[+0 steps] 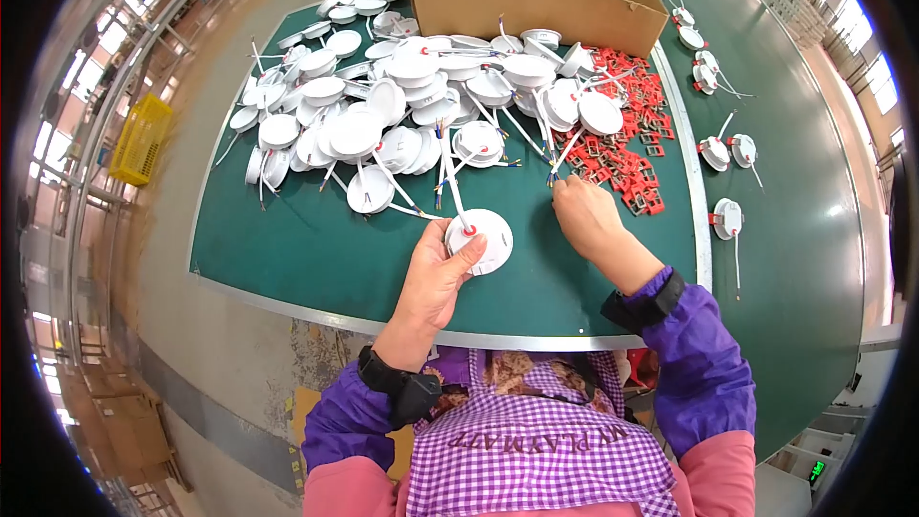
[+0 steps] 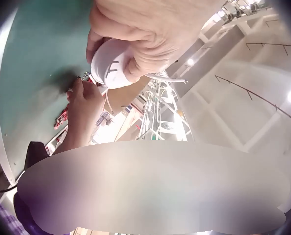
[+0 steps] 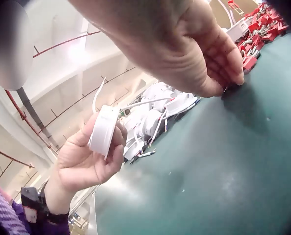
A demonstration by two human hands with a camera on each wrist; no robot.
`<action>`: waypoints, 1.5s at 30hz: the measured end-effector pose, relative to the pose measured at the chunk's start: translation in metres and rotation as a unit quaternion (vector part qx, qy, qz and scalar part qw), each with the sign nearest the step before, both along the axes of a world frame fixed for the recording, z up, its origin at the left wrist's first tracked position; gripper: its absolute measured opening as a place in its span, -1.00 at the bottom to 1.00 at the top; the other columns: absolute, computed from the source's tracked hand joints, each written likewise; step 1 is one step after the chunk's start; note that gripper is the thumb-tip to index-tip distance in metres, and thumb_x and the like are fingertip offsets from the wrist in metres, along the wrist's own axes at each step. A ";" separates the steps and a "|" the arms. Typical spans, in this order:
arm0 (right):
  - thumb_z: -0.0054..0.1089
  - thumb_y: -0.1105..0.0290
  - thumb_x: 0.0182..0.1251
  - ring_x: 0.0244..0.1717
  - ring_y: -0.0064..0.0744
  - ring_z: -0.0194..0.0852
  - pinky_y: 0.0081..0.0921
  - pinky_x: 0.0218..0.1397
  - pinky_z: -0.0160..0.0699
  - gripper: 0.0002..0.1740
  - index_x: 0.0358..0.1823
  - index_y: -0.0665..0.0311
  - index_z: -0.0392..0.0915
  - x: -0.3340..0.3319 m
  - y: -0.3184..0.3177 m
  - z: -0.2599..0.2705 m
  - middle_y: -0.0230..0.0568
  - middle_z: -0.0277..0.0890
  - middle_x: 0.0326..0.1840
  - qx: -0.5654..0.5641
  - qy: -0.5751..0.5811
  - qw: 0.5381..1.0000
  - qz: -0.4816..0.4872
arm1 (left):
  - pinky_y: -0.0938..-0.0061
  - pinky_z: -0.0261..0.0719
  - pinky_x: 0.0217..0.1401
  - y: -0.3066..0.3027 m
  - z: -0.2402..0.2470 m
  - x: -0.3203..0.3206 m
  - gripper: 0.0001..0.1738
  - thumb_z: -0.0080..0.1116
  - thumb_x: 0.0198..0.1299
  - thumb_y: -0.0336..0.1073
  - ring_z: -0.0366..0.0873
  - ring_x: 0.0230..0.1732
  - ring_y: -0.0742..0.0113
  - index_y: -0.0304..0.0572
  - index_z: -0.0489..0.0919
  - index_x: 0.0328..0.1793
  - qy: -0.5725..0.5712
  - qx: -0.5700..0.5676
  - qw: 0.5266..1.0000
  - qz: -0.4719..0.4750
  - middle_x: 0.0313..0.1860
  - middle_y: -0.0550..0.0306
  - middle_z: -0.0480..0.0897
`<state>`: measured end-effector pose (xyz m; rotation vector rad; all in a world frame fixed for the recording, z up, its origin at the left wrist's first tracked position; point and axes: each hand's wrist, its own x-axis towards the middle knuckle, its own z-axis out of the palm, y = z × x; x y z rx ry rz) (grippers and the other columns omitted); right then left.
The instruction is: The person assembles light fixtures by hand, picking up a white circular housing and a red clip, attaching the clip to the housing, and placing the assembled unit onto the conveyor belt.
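My left hand grips a round white downlight, its thumb laid across the back. A white cable runs from a red grommet on this light toward the pile. The right hand is low over the green table, beside the near edge of a heap of red clips. In the right wrist view its fingers bend down to the tabletop, with a small dark speck at the tips; I cannot tell what they pinch. The left hand with the downlight also shows there.
Many white downlights with loose cables are piled on the green table. Behind them stands an open cardboard box. Several more lights lie on the green surface to the right, past a pale edge strip.
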<state>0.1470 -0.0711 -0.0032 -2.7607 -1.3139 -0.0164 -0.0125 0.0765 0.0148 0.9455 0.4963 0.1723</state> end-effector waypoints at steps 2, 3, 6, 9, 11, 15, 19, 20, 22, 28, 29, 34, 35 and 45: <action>0.08 0.55 0.03 -0.32 -0.09 0.60 -0.30 -0.27 0.60 -0.94 -0.44 0.36 0.51 0.003 0.006 0.004 -0.03 0.54 -0.39 0.002 0.011 1.000 -0.014 | 0.51 0.54 -0.06 -0.004 -0.004 0.000 -0.61 0.25 0.16 -0.35 0.56 -0.10 0.40 -0.27 0.35 0.03 0.002 -0.020 1.000 -0.001 -0.13 0.14 0.57; 0.08 0.54 0.03 -0.34 -0.07 0.60 -0.28 -0.28 0.59 -0.94 -0.45 0.36 0.51 0.003 0.005 0.006 -0.02 0.55 -0.43 0.005 0.022 0.999 -0.027 | 0.51 0.54 -0.06 -0.006 -0.004 0.000 -0.61 0.25 0.16 -0.35 0.56 -0.10 0.40 -0.27 0.35 0.03 0.001 -0.026 1.000 -0.006 -0.13 0.14 0.57; 0.08 0.52 0.01 -0.36 -0.05 0.59 -0.23 -0.29 0.58 -0.93 -0.46 0.36 0.52 0.000 0.005 0.014 0.01 0.54 -0.48 -0.033 0.044 0.997 -0.047 | 0.44 0.53 -0.01 -0.007 -0.003 -0.001 -0.65 0.21 0.20 -0.32 0.57 -0.08 0.38 -0.26 0.40 0.04 0.008 -0.034 0.999 -0.023 -0.08 0.15 0.57; 0.09 0.48 0.03 -0.40 -0.01 0.57 -0.20 -0.32 0.53 -0.91 -0.46 0.36 0.48 -0.011 -0.002 0.029 0.00 0.54 -0.50 0.091 0.093 0.989 -0.071 | 0.37 0.55 0.04 -0.003 -0.005 -0.004 -0.66 0.16 0.21 -0.36 0.56 -0.02 0.33 -0.22 0.39 0.08 -0.008 -0.107 0.994 -0.009 -0.03 0.12 0.56; 0.15 0.44 0.10 -0.50 -0.13 0.57 -0.32 -0.39 0.52 -0.87 -0.42 0.36 0.45 -0.024 -0.007 0.046 -0.06 0.53 -0.54 0.220 0.192 0.952 -0.095 | 0.41 0.54 -0.01 -0.006 -0.002 -0.003 -0.68 0.16 0.22 -0.36 0.56 -0.05 0.36 -0.21 0.41 0.07 -0.028 -0.117 0.993 0.008 -0.05 0.13 0.57; 0.20 0.49 0.17 -0.51 -0.49 0.55 -0.60 -0.43 0.49 -0.87 -0.33 0.41 0.49 -0.055 -0.012 0.060 -0.14 0.54 -0.53 0.377 0.274 0.880 -0.094 | 0.39 0.55 0.01 -0.012 0.001 0.002 -0.67 0.18 0.19 -0.40 0.56 -0.06 0.37 -0.22 0.39 0.06 -0.041 -0.092 0.995 0.023 -0.07 0.13 0.57; 0.21 0.54 0.15 -0.52 -0.44 0.56 -0.58 -0.42 0.50 -0.86 -0.26 0.41 0.53 -0.071 -0.007 0.057 -0.13 0.54 -0.50 0.437 0.276 0.851 -0.093 | 0.45 0.56 -0.02 -0.022 0.006 0.008 -0.66 0.19 0.18 -0.43 0.56 -0.08 0.40 -0.25 0.38 0.05 -0.049 -0.075 0.995 0.033 -0.08 0.12 0.57; 0.21 0.54 0.15 -0.52 -0.44 0.56 -0.58 -0.42 0.50 -0.86 -0.26 0.41 0.53 -0.073 -0.007 0.054 -0.13 0.54 -0.50 0.438 0.277 0.851 -0.092 | 0.49 0.56 -0.04 -0.025 0.005 0.010 -0.67 0.20 0.17 -0.44 0.56 -0.09 0.42 -0.26 0.38 0.04 -0.068 -0.047 0.996 0.045 -0.08 0.13 0.57; 0.21 0.54 0.14 -0.53 -0.40 0.56 -0.57 -0.43 0.51 -0.86 -0.26 0.42 0.53 -0.076 -0.006 0.051 -0.11 0.55 -0.46 0.428 0.222 0.873 -0.074 | 0.53 0.56 -0.05 -0.027 0.006 0.011 -0.67 0.20 0.17 -0.45 0.56 -0.10 0.45 -0.28 0.38 0.03 -0.086 -0.017 0.994 0.062 -0.09 0.13 0.57; 0.11 0.58 0.22 -0.44 -0.31 0.63 -0.50 -0.41 0.58 -0.87 -0.20 0.41 0.50 -0.084 -0.005 0.054 -0.07 0.55 -0.41 0.420 0.273 0.863 -0.063 | 0.62 0.51 -0.11 -0.031 0.005 0.014 -0.70 0.20 0.18 -0.43 0.51 -0.15 0.55 -0.27 0.39 0.00 -0.114 0.101 0.986 0.066 -0.15 0.19 0.56; 0.09 0.59 0.24 -0.42 -0.29 0.65 -0.49 -0.40 0.60 -0.88 -0.19 0.42 0.48 -0.085 -0.006 0.055 -0.06 0.55 -0.40 0.425 0.281 0.858 -0.068 | 0.58 0.52 -0.07 -0.031 0.005 0.014 -0.69 0.20 0.18 -0.46 0.52 -0.12 0.51 -0.27 0.39 0.01 -0.113 0.113 0.986 0.054 -0.12 0.16 0.56; 0.05 0.60 0.26 -0.42 -0.28 0.65 -0.47 -0.39 0.60 -0.90 -0.20 0.43 0.45 -0.084 -0.010 0.056 -0.05 0.55 -0.38 0.419 0.266 0.866 -0.066 | 0.54 0.54 -0.02 -0.034 0.000 0.014 -0.69 0.19 0.17 -0.48 0.52 -0.10 0.49 -0.27 0.39 0.02 -0.107 0.142 0.984 0.021 -0.10 0.14 0.56; 0.05 0.60 0.27 -0.42 -0.28 0.64 -0.46 -0.40 0.60 -0.90 -0.20 0.43 0.45 -0.084 -0.010 0.055 -0.05 0.55 -0.38 0.417 0.267 0.866 -0.066 | 0.55 0.54 -0.02 -0.034 0.001 0.014 -0.69 0.19 0.17 -0.48 0.52 -0.10 0.49 -0.27 0.39 0.02 -0.100 0.142 0.984 0.024 -0.10 0.15 0.56; 0.05 0.60 0.26 -0.42 -0.25 0.64 -0.43 -0.42 0.58 -0.88 -0.18 0.39 0.45 -0.084 -0.014 0.056 -0.05 0.53 -0.37 0.406 0.229 0.883 -0.063 | 0.60 0.51 -0.06 -0.037 0.001 0.015 -0.69 0.20 0.17 -0.47 0.50 -0.12 0.51 -0.26 0.40 0.02 -0.117 0.139 0.983 0.027 -0.13 0.18 0.55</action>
